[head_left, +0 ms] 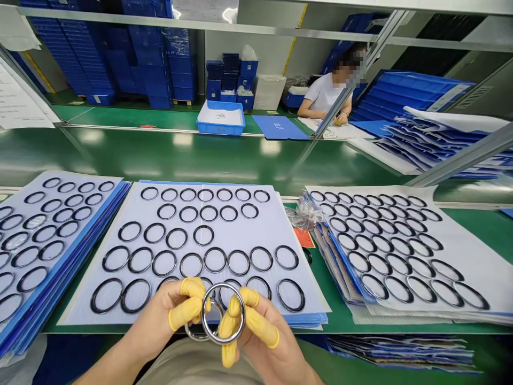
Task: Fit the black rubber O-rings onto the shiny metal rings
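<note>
My right hand [262,334], in yellow finger cots, grips a shiny silver ring [219,340] by its right side and holds it upright. Behind it hangs a second silver ring [195,337], pinched by my left hand [170,307], which also wears yellow finger cots. My left fingertips are close against the front ring's left edge; whether they touch it I cannot tell. Both hands are above the near edge of a white sheet [262,230] that bears rows of dark-edged rings [297,260]. My hands hide part of the nearest row.
Stacked sheets with more rings lie at left [94,230] and right [465,235]. A crumpled clear plastic bag [306,214] sits between stacks. Across the green bench [160,155] are a blue tray [220,128], a blue board [276,127] and a seated person [328,96]. A metal frame [348,99] crosses above.
</note>
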Action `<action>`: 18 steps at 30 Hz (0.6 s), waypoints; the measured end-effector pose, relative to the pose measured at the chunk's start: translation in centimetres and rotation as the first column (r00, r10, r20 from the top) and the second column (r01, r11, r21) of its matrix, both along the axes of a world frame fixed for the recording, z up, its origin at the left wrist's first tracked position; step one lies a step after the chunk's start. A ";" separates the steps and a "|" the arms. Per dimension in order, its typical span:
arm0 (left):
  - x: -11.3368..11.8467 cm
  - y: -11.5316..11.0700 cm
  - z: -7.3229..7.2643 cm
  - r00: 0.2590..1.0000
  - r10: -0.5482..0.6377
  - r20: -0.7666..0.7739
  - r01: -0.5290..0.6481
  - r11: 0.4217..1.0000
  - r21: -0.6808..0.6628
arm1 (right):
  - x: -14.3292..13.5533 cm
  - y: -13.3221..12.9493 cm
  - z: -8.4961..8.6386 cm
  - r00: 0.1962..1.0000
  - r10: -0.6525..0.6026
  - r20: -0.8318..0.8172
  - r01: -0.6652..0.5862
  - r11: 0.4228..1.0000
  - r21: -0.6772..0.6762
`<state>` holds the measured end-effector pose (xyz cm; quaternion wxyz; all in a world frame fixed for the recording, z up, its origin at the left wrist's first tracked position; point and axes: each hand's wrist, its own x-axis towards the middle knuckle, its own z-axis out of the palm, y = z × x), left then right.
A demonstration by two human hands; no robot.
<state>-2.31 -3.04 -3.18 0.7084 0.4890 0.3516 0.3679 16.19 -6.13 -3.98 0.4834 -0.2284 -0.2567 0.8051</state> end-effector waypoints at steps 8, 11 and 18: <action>0.2 0.4 -0.1 1.000 0.025 -0.004 -0.025 1.000 -0.012 | 0.2 0.1 -0.1 0.999 -0.014 0.037 0.015 1.000 -0.019; 0.1 0.5 0.0 0.999 0.037 -0.007 -0.037 0.999 0.009 | 0.1 0.2 -0.2 0.997 -0.033 0.071 0.035 0.999 -0.017; 0.2 0.6 0.3 0.996 0.077 0.052 -0.072 0.994 -0.082 | 0.6 0.5 -0.8 0.993 -0.120 0.010 0.119 0.992 0.051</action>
